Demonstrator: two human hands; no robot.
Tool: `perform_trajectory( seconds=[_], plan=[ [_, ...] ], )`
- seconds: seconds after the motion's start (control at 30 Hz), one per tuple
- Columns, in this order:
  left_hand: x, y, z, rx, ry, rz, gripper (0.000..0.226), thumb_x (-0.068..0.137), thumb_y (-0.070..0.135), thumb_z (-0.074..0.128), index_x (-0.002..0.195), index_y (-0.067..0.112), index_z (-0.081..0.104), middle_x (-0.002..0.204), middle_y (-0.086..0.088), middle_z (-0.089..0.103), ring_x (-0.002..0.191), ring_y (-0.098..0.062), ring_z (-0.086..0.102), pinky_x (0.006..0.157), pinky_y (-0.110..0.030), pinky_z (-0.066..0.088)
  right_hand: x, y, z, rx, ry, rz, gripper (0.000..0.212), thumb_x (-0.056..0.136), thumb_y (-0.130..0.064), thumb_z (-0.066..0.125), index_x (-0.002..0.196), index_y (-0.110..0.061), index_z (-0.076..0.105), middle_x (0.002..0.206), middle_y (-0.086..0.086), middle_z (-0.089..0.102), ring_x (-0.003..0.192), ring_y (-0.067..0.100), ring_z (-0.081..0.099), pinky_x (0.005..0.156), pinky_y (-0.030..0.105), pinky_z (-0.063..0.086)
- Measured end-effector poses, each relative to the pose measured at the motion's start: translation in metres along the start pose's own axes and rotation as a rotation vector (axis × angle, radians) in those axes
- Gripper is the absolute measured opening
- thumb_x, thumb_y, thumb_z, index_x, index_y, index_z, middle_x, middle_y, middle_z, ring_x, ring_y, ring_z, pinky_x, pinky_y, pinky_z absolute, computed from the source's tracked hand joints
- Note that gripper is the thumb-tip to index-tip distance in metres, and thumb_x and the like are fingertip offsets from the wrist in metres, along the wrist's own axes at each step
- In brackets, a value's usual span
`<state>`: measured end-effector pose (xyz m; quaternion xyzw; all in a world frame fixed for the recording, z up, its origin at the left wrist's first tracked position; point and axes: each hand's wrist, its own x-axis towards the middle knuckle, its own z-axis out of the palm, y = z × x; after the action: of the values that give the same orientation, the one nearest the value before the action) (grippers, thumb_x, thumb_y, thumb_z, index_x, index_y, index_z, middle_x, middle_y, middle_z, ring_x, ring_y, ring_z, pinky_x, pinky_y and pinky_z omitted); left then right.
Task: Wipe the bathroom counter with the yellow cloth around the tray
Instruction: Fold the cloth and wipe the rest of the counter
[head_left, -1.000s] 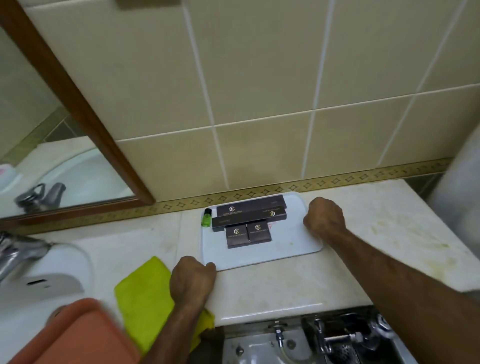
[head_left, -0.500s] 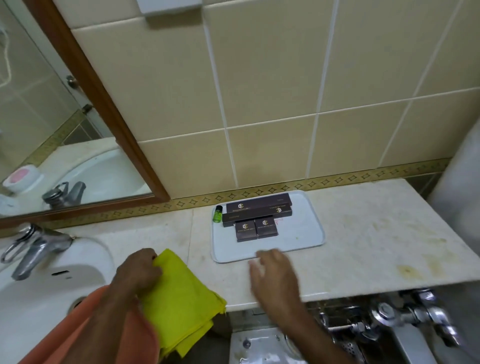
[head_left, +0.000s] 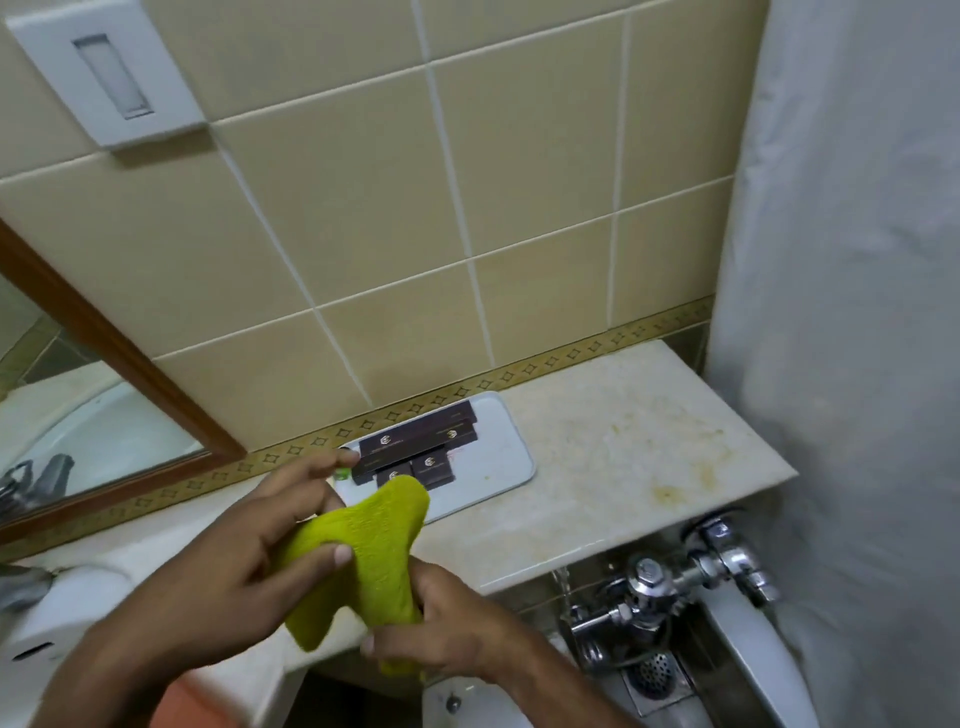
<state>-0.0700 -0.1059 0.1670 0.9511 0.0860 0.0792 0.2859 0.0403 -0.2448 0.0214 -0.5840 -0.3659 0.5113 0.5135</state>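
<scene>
The yellow cloth (head_left: 371, 558) is lifted off the counter and bunched between both hands, in front of the tray's near left corner. My left hand (head_left: 249, 561) pinches its left side with thumb and fingers. My right hand (head_left: 441, 618) grips its lower end from below. The white tray (head_left: 498, 457) lies on the beige marble counter (head_left: 623, 467) against the wall and carries dark brown boxes (head_left: 415, 447). A small green bottle (head_left: 341, 473) peeks out beside my left fingers. Yellowish stains mark the counter to the right of the tray.
A white sink (head_left: 47, 623) lies at the left under a wood-framed mirror (head_left: 78, 415). Chrome valves and pipes (head_left: 660, 587) sit below the counter's front edge, above a floor drain. A white curtain (head_left: 857, 312) hangs at the right. A white wall panel (head_left: 104, 73) is upper left.
The cloth has been picked up off the counter; my right hand has come in and joined the left in holding it. The camera has swung to the right.
</scene>
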Motion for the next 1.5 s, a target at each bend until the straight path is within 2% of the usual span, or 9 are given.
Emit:
perform_trajectory(
  seconds=[0.17, 0.33, 0.5, 0.6, 0.73, 0.93, 1.13, 1.37, 1.5],
  plan=[
    [0.047, 0.046, 0.038, -0.324, -0.058, 0.024, 0.014, 0.082, 0.027, 0.064, 0.091, 0.017, 0.068, 0.133, 0.012, 0.063, 0.124, -0.006, 0.057, 0.091, -0.023, 0.05, -0.05, -0.022, -0.044, 0.15, -0.187, -0.032, 0.062, 0.084, -0.005, 0.071, 0.138, -0.028, 0.051, 0.134, 0.004, 0.063, 0.128, 0.026, 0.056, 0.107, 0.044, 0.044],
    [0.087, 0.073, 0.08, -0.448, -0.081, -0.05, 0.014, 0.084, 0.037, 0.061, 0.088, 0.024, 0.064, 0.075, 0.001, 0.066, 0.067, -0.011, 0.061, 0.056, -0.021, 0.048, -0.087, 0.003, -0.085, 0.358, 0.036, 0.034, 0.084, 0.063, -0.014, 0.079, 0.139, -0.018, 0.044, 0.137, 0.022, 0.057, 0.125, 0.037, 0.056, 0.106, 0.058, 0.044],
    [0.15, 0.061, 0.112, -0.229, -0.122, -0.032, 0.011, 0.089, 0.041, 0.06, 0.099, 0.036, 0.06, 0.091, 0.011, 0.066, 0.083, -0.005, 0.063, 0.069, -0.02, 0.051, -0.104, 0.04, -0.122, 0.44, 0.481, -0.058, 0.032, 0.079, -0.033, 0.075, 0.102, -0.013, 0.069, 0.109, 0.024, 0.071, 0.091, 0.027, 0.065, 0.081, 0.048, 0.052],
    [0.2, 0.037, 0.146, -0.112, -0.236, -0.073, 0.014, 0.091, 0.036, 0.061, 0.103, 0.038, 0.054, 0.102, 0.007, 0.063, 0.094, -0.019, 0.061, 0.075, -0.033, 0.05, -0.097, 0.049, -0.153, 0.141, 0.728, 0.026, 0.023, 0.086, -0.032, 0.072, 0.09, -0.01, 0.072, 0.092, 0.017, 0.075, 0.083, 0.024, 0.068, 0.076, 0.051, 0.056],
    [0.263, -0.004, 0.194, 0.103, -0.25, -0.139, 0.044, 0.089, 0.039, 0.063, 0.13, 0.033, 0.047, 0.13, -0.007, 0.06, 0.111, -0.028, 0.057, 0.088, -0.033, 0.046, -0.065, 0.052, -0.191, -0.309, 0.962, 0.235, 0.027, 0.09, -0.039, 0.066, 0.103, -0.015, 0.067, 0.104, 0.006, 0.07, 0.097, 0.027, 0.064, 0.071, 0.03, 0.046],
    [0.264, -0.045, 0.228, 0.436, -0.003, -0.185, 0.052, 0.098, 0.036, 0.038, 0.141, 0.007, 0.039, 0.142, -0.018, 0.05, 0.128, -0.034, 0.045, 0.106, -0.044, 0.036, -0.021, 0.062, -0.208, -1.158, 0.961, 0.237, 0.027, 0.075, -0.015, 0.064, 0.101, -0.013, 0.064, 0.118, 0.016, 0.058, 0.107, 0.04, 0.054, 0.088, 0.047, 0.045],
    [0.188, -0.078, 0.264, 0.396, 0.007, -0.227, 0.064, 0.101, 0.038, 0.02, 0.153, 0.001, 0.015, 0.163, -0.017, 0.01, 0.152, -0.027, 0.003, 0.123, -0.038, -0.002, 0.043, 0.076, -0.196, -1.222, 0.703, 0.109, 0.061, 0.095, -0.036, 0.034, 0.15, -0.009, 0.034, 0.161, 0.02, 0.025, 0.15, 0.039, 0.015, 0.121, 0.057, 0.009],
    [0.193, -0.089, 0.268, 0.306, 0.04, -0.192, 0.065, 0.098, 0.037, 0.018, 0.153, 0.003, 0.015, 0.163, -0.013, 0.011, 0.152, -0.023, 0.005, 0.123, -0.035, 0.0, 0.085, 0.075, -0.262, -1.449, 0.464, -0.032, 0.058, 0.098, -0.041, 0.036, 0.152, -0.019, 0.031, 0.161, 0.012, 0.029, 0.149, 0.032, 0.021, 0.12, 0.049, 0.019],
    [0.197, -0.09, 0.268, 0.294, -0.006, -0.241, 0.063, 0.101, 0.04, 0.016, 0.155, 0.008, 0.007, 0.165, -0.009, 0.004, 0.152, -0.018, -0.001, 0.124, -0.036, 0.001, 0.063, 0.079, -0.331, -1.482, 0.553, 0.092, 0.058, 0.102, -0.043, 0.028, 0.155, -0.023, 0.022, 0.165, 0.007, 0.019, 0.151, 0.026, 0.016, 0.12, 0.046, 0.017]
  ],
)
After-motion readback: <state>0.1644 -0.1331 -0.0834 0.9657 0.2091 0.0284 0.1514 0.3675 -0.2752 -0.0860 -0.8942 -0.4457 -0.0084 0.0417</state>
